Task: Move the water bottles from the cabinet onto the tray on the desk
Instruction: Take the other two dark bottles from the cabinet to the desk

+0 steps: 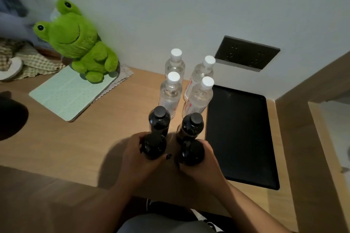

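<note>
**Two hands grasp dark bottles beside an unloaded tray**

Head view: a person looks down at a wooden desk (66, 143). A black tray (240, 138) lies flat on it and serves as the landmark here. Just left of the tray stand four clear water bottles (198, 98) with white caps, upright in a close square, on the desk and not on the tray. Nearer the viewer, left of the tray's near half, stand two dark bottles (191, 126) with black caps. The left hand (140, 157) is clenched around another dark bottle (153, 147); the right hand (200, 164) grasps a fourth (192, 153), just beside the tray's left edge.

The bottles look full, so likely weighty for their size, with smooth, stiff plastic walls that may slip. A grip around the mid-body, below the shoulder, seems safest. Far left of the tray sits a green frog plush (79, 41) on a notebook (72, 91).
</note>
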### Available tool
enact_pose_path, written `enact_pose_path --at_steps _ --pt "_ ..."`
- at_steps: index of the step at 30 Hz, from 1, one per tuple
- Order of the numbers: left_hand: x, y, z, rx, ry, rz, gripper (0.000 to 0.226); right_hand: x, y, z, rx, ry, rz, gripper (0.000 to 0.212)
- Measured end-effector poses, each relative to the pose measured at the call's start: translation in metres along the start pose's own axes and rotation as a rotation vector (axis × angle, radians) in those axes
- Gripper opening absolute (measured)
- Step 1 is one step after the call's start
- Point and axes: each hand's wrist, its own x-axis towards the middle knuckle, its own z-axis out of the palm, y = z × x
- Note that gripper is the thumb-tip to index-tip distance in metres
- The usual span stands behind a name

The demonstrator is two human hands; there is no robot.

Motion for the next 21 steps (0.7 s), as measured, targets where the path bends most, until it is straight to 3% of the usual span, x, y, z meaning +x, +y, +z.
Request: enact_pose_path --at_steps 2,4,5,9,15,21 --pt "0.0 0.003 -0.003 0.003 -0.015 0.042 0.082 -0.005 -0.007 -0.003 0.033 -0.004 0.079 0.075" --pt "0.0 0.011 -0.01 -0.034 -0.013 0.072 0.093 -0.011 -0.015 -0.011 0.203 -0.019 0.209 0.109" --pt "0.0 0.017 -0.013 -0.058 -0.012 0.085 0.097 -0.012 -0.02 -0.014 0.309 -0.019 0.253 0.115" --pt "0.011 0.041 -0.011 -0.053 -0.037 0.162 0.103 0.003 -0.044 -0.018 0.569 -0.032 0.342 0.106" --pt "0.023 0.041 -0.003 -0.023 -0.05 0.152 0.09 0.029 -0.054 -0.012 0.404 -0.106 0.569 0.086" --pt "0.031 0.033 -0.01 -0.01 -0.179 0.278 0.096 0.032 -0.053 -0.018 0.42 -0.167 0.5 0.087"
